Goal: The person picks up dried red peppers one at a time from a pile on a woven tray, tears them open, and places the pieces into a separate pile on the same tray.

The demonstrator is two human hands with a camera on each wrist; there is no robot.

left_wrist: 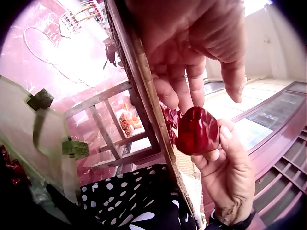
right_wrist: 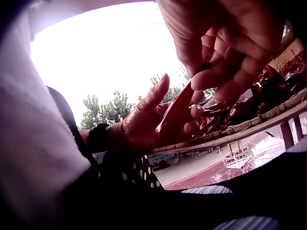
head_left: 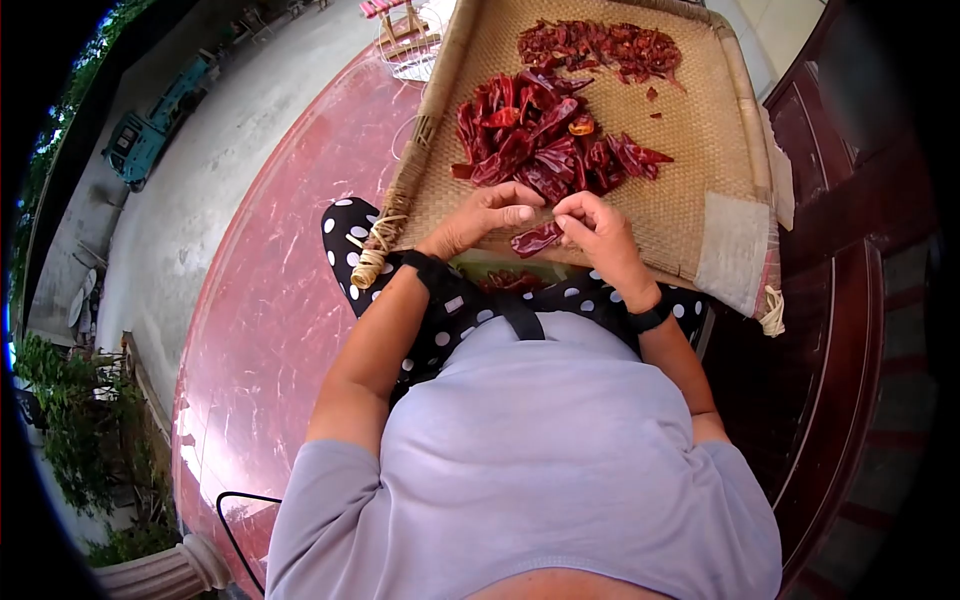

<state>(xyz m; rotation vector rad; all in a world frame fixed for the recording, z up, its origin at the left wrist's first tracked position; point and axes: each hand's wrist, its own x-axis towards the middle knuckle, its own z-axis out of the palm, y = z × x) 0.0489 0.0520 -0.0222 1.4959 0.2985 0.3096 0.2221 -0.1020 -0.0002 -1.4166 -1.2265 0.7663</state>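
Observation:
My right hand pinches a dried red chili pepper at one end, between thumb and fingers, over the near edge of a woven tray. In the left wrist view the chili looks broad and wrinkled. Beside it my left hand has its thumb held apart and its fingers loosely bent, with nothing gripped. From the right wrist, the left palm shows just behind the hanging chili. A heap of dried chilies lies on the tray right beyond both hands.
Smaller chili pieces form a second pile at the tray's far end. Below the near rim, a greenish container holds more red chilies between the polka-dot legs. A wire basket stands left of the tray, and dark red wooden furniture is at right.

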